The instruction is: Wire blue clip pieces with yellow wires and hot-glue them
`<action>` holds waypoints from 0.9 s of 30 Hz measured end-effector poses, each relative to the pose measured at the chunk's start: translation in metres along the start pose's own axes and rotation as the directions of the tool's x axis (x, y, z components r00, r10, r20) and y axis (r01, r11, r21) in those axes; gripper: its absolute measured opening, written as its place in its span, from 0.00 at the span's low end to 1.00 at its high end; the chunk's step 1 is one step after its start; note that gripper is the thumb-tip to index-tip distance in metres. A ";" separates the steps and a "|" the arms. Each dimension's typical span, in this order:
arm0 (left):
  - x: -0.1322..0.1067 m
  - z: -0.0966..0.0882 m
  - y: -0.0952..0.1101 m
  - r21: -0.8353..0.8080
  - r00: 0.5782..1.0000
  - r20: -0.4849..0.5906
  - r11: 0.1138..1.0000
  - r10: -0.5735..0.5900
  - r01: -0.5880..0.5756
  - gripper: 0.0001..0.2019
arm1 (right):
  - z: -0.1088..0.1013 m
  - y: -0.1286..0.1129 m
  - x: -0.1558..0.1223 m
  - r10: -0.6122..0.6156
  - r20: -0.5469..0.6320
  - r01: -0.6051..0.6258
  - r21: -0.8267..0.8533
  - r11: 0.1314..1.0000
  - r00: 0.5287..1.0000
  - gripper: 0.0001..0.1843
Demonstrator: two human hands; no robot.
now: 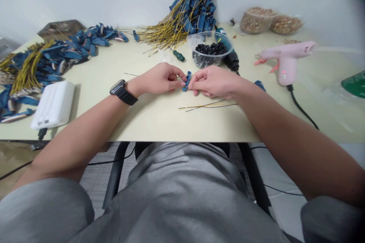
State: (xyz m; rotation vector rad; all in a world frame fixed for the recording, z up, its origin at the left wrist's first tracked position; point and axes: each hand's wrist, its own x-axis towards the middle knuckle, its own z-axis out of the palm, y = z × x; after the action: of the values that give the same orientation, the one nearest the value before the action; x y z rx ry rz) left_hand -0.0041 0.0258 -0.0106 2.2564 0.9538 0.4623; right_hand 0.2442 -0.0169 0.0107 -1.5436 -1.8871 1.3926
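Both of my hands meet at the middle of the cream table (159, 121) around a small blue strip piece (187, 80). My left hand (159, 79), with a black watch on its wrist, pinches the piece from the left. My right hand (212, 81) pinches it from the right with curled fingers. Thin yellow and dark wires (208, 104) lie on the table just in front of my right hand. Another small blue piece (260, 84) shows behind my right wrist.
A clear bowl of black bits (211, 51), a green rotary tool (228, 51) and a pink glue gun (285, 60) with its cord stand behind my hands. Piles of blue pieces with yellow wires (185, 15) lie at back and left (42, 60). A white box (54, 104) sits left.
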 end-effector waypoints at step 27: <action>0.003 0.003 -0.002 -0.004 0.999 -0.034 1.000 -0.019 0.019 0.13 | -0.002 -0.002 -0.003 -0.031 -0.004 0.030 -0.071 0.997 1.000 0.12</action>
State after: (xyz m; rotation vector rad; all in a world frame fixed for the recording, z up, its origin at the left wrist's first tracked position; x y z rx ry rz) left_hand -0.0015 0.0278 -0.0142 2.2406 0.9901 0.4946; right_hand 0.2455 -0.0180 0.0144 -1.5425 -1.9685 1.3207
